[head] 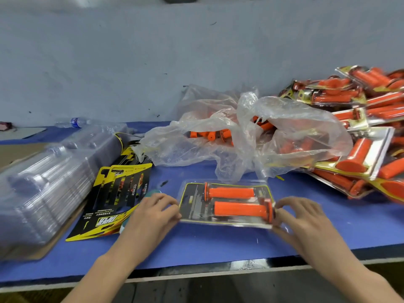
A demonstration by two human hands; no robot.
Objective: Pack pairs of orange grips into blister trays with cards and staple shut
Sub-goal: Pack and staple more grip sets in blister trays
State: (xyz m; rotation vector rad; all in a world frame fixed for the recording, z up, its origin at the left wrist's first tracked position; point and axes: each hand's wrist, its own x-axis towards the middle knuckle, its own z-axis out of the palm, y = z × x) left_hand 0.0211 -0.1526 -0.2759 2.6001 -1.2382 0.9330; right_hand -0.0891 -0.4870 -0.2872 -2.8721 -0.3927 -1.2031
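Observation:
A clear blister tray [226,223] lies on the blue table near the front edge, with a dark card inside and two orange grips [231,192] side by side in it. My left hand [156,212] pinches the tray's left edge. My right hand [299,217] pinches its right edge beside the flange of the nearer grip [239,208]. A clear plastic bag [238,136] behind the tray holds loose orange grips [202,134]. Yellow-and-black cards [113,200] lie to the left of my left hand.
A tall stack of empty clear blister trays [43,189] fills the left side. A heap of packed blister packs [360,132] covers the right. A water bottle [76,122] lies at the back left. The table edge [218,272] runs below my hands.

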